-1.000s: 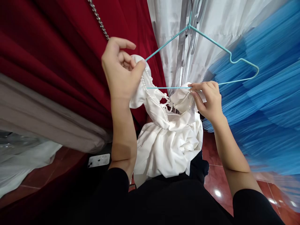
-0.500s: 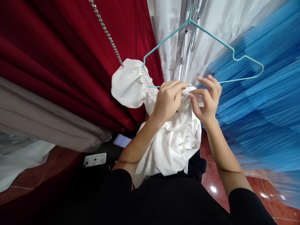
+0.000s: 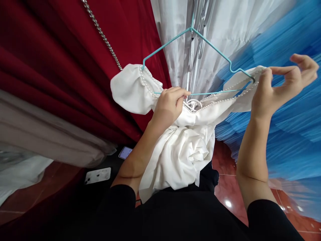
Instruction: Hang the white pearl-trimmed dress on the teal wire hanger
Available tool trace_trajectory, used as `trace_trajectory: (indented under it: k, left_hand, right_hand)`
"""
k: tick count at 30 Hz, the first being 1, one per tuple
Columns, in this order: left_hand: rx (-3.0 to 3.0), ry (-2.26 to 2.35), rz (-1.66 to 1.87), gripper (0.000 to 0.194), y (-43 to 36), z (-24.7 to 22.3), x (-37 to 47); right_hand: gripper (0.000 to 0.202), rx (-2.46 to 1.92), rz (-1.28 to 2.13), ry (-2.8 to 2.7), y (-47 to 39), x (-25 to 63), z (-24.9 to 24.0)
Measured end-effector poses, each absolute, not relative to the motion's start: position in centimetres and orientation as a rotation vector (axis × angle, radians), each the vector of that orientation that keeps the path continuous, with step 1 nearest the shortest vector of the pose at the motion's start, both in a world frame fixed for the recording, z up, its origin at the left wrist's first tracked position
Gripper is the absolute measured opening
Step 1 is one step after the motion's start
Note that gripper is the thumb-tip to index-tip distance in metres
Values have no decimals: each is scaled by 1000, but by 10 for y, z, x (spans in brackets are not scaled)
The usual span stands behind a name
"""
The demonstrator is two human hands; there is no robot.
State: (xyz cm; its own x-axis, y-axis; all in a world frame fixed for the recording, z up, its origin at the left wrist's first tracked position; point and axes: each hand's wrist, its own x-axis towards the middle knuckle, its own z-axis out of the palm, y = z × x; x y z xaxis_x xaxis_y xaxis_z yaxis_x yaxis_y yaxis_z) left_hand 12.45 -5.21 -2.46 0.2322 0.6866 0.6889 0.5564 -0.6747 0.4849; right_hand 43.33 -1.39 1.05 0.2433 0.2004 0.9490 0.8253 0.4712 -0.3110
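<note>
A white dress (image 3: 180,160) with pearl-beaded neckline edging lies bunched over my lap, its top stretched across a light-blue wire hanger (image 3: 167,43). The puffed left sleeve (image 3: 131,88) hangs on the hanger's left shoulder. My left hand (image 3: 170,103) is closed on the neckline near the bottom bar of the hanger. At the right, my right hand (image 3: 281,83) pinches the other sleeve's edge between thumb and index finger, with the remaining fingers spread. That sleeve's beaded opening surrounds the hanger's right end.
A red curtain (image 3: 140,30) with a metal chain (image 3: 102,35) hangs at the left. Blue tulle (image 3: 296,134) fills the right, and white drapes (image 3: 233,30) hang behind a metal stand (image 3: 193,60). Two phones, one a white phone (image 3: 97,175), lie on a black surface at lower left.
My right hand has moved right, drawing the dress's right sleeve out over the hanger's right end, which was bare before. My left hand keeps its grip on the neckline.
</note>
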Motion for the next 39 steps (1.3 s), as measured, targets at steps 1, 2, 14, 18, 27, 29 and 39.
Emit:
trace_trajectory:
  k: [1,2,14,18,27,29,39]
  left_hand:
    - [2363,1203,1426,34,-52,-25,125]
    - [2372,1213,1419,34,-51,-26,125]
    - [2391,1291,1431,34,-50,-32,131]
    - [2410,1301,1432,33,-48,-34,132]
    - [2208,1241,2107,18,-41,-41,108]
    - [2206,1360,2321,20,-33,-38,91]
    - [1929,1340,2391,31,4,-15,21]
  right_hand:
    - [21,-1032,-542,-1318,-14,425,16]
    - [21,-1039,-524,-1359,-14,416,19]
    - [13,-1141,-528,-1609,-23,363,14]
    - [23,-899,-217,-1881,-40,337,-5]
    - [32,-870,-129,-1969,-28,309,-63]
    - [28,-848,-145,-1948,-26,310,-63]
    - [28,-806,-153,-1912,-19,317,-64]
